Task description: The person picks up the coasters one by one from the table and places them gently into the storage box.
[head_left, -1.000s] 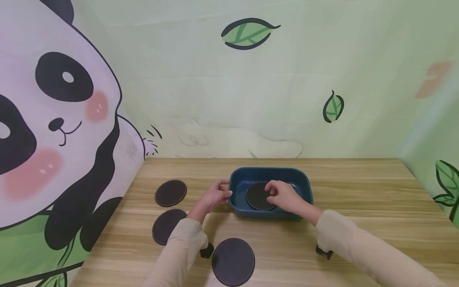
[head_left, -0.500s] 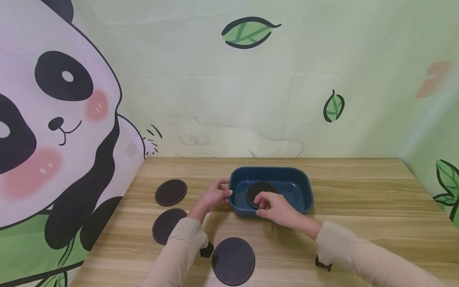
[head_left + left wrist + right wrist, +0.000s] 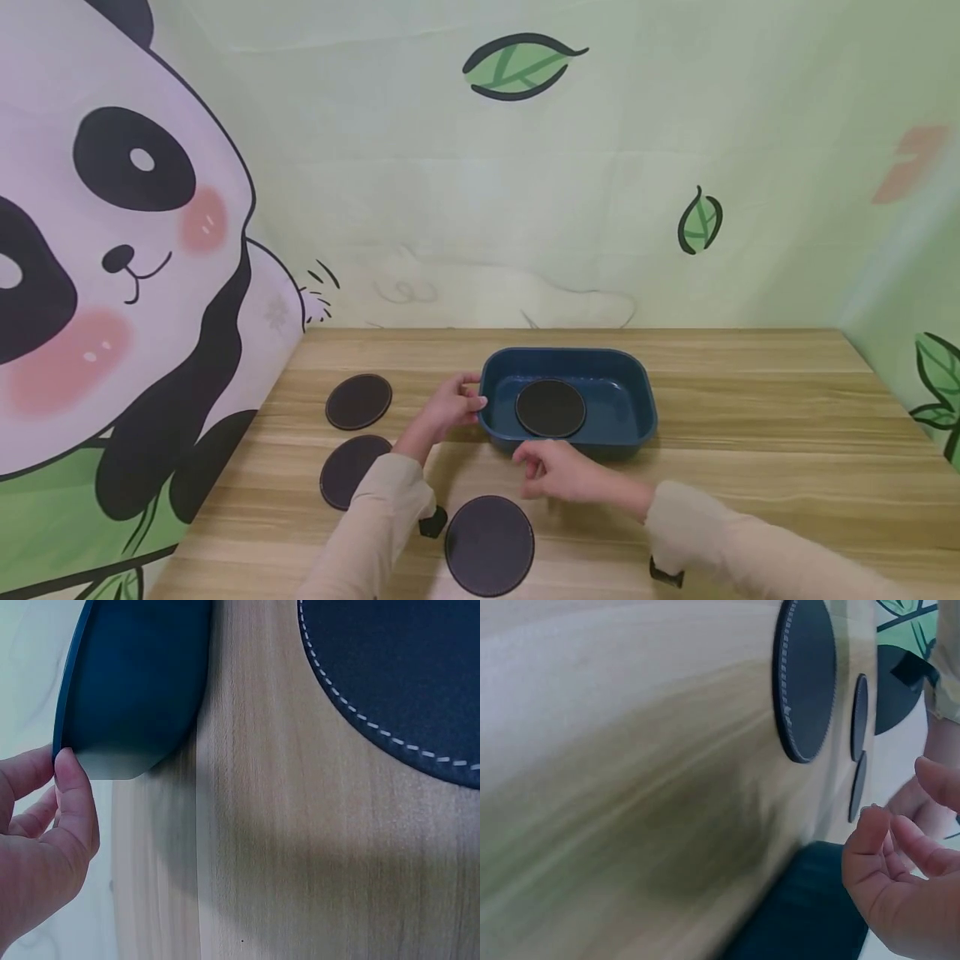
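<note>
A dark blue rectangular tub [image 3: 622, 408] stands on the table with one round black coaster [image 3: 551, 408] lying flat inside, left of its middle. My left hand [image 3: 448, 408] holds the tub's left end; in the left wrist view thumb and fingers pinch the tub's rim [image 3: 66, 742]. Just in front of the tub's near wall hovers my right hand [image 3: 558, 472], its fingers loosely bent and nothing between them. Nearest to it on the table is another black coaster [image 3: 490, 546], which shows white edge stitching in the left wrist view.
Two more black coasters, a far one [image 3: 358, 402] and a nearer one [image 3: 348, 473] partly hidden by my left sleeve, lie at the left on the wooden table [image 3: 765, 417]. Behind rises a pale green backdrop [image 3: 420, 192] with a printed panda and leaves.
My right hand has drawn back from over the coaster in the tub, toward me and slightly left, uncovering that coaster. The left hand stays on the tub, which has not moved.
</note>
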`<act>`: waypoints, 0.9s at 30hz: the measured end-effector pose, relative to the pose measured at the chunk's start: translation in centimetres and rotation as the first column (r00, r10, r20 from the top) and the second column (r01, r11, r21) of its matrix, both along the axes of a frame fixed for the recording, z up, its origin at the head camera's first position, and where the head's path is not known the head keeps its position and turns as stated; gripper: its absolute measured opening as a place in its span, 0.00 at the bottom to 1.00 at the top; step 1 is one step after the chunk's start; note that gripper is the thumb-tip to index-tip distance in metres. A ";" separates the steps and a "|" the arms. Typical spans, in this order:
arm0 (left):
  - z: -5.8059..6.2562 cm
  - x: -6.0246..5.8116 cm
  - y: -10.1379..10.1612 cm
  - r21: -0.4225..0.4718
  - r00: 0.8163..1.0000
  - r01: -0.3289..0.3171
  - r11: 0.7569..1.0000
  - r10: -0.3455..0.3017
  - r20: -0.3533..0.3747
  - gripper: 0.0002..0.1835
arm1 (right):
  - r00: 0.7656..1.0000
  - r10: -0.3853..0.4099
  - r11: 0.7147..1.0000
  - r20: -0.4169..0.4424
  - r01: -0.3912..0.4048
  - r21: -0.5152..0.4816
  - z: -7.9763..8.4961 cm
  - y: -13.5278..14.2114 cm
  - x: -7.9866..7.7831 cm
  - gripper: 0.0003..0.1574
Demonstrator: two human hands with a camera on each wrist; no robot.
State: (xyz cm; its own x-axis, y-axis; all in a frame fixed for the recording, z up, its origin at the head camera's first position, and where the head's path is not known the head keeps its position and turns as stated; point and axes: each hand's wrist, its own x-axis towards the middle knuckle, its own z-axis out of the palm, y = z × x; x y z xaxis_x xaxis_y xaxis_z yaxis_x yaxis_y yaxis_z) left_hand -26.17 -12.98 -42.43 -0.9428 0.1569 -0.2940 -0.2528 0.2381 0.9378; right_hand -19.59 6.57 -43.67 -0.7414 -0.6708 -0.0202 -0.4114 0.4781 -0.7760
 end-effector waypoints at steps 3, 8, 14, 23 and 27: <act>0.0 0.1 0.0 -0.003 1.000 0.000 1.000 0.000 -0.003 0.24 | 0.999 0.007 1.000 0.051 -0.008 0.006 -0.7 -0.4 0.1 0.22; -0.1 0.0 -0.1 -0.002 1.000 -0.003 1.000 0.003 0.000 0.24 | 0.996 0.001 0.999 0.088 -0.004 0.032 -1.8 -1.0 0.2 0.21; -0.1 0.0 -0.1 0.009 1.000 0.000 1.000 0.000 0.001 0.24 | 0.995 -0.020 0.997 0.098 0.014 0.070 -2.9 -1.6 0.2 0.21; 0.0 0.1 -0.1 0.012 1.000 0.010 1.000 -0.010 0.001 0.24 | 0.997 -0.069 0.990 0.042 0.063 0.130 -3.5 -2.5 0.7 0.20; -0.2 -0.2 -0.1 0.008 1.000 0.006 1.000 -0.006 0.008 0.25 | 0.995 -0.089 0.979 -0.041 0.095 0.180 -4.1 -2.7 0.7 0.20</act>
State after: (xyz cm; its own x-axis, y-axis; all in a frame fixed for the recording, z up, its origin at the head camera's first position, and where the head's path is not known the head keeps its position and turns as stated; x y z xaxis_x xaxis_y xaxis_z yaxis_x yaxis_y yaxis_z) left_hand -26.34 -13.07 -42.63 -0.9396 0.1649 -0.2998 -0.2585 0.2317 0.9378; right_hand -18.86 3.84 -47.78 -0.8023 -0.5868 -0.1098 -0.3826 0.6466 -0.6599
